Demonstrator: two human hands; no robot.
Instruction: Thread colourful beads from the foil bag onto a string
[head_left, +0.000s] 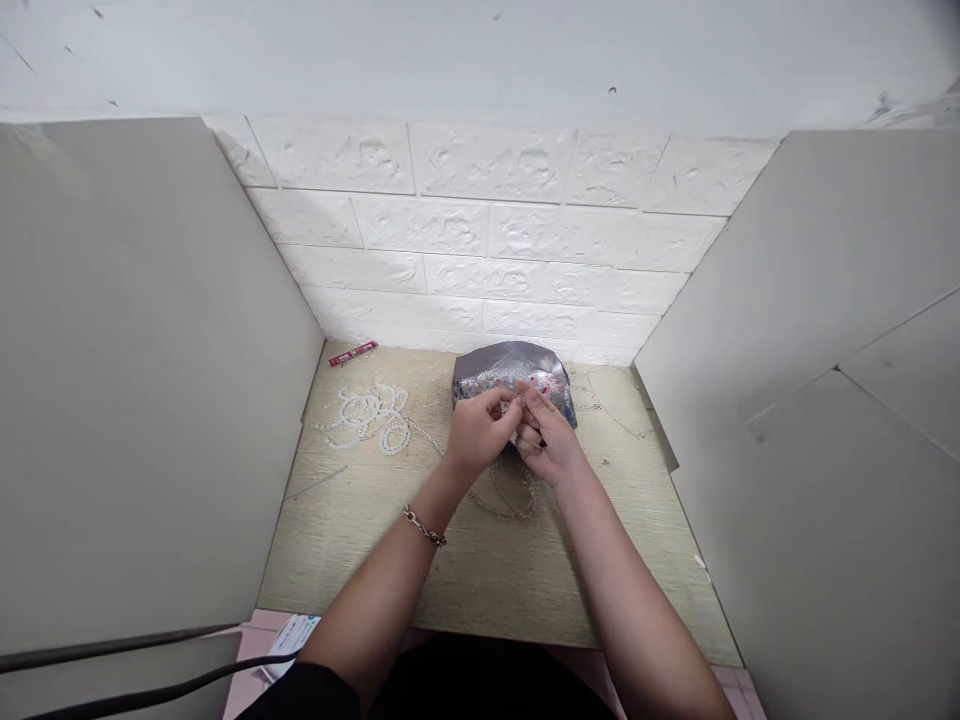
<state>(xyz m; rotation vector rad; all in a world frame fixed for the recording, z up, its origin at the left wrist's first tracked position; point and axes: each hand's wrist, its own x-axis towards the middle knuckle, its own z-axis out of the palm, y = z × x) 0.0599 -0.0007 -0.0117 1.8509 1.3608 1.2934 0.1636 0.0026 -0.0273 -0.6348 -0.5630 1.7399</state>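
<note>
My left hand (480,430) and my right hand (551,440) meet fingertip to fingertip over the middle of the table, both closed in a pinch. A strand of small clear beads (514,513) loops on the tabletop beneath them and runs up toward the fingers; the pinched part is too small to see clearly. Just behind the hands lies a shiny silver bag (514,358) with small colourful bits showing in it, partly hidden by my fingers. To the left is a tangled heap of whitish bead strands (375,415), with one strand trailing toward my left wrist.
A red narrow packet (352,353) lies at the back left of the wooden table (480,580). Thin wire or thread (619,415) is at the right. Grey panels (150,380) flank the table, with a white brick-patterned wall (480,230) behind. Black cables (150,692) cross the lower left.
</note>
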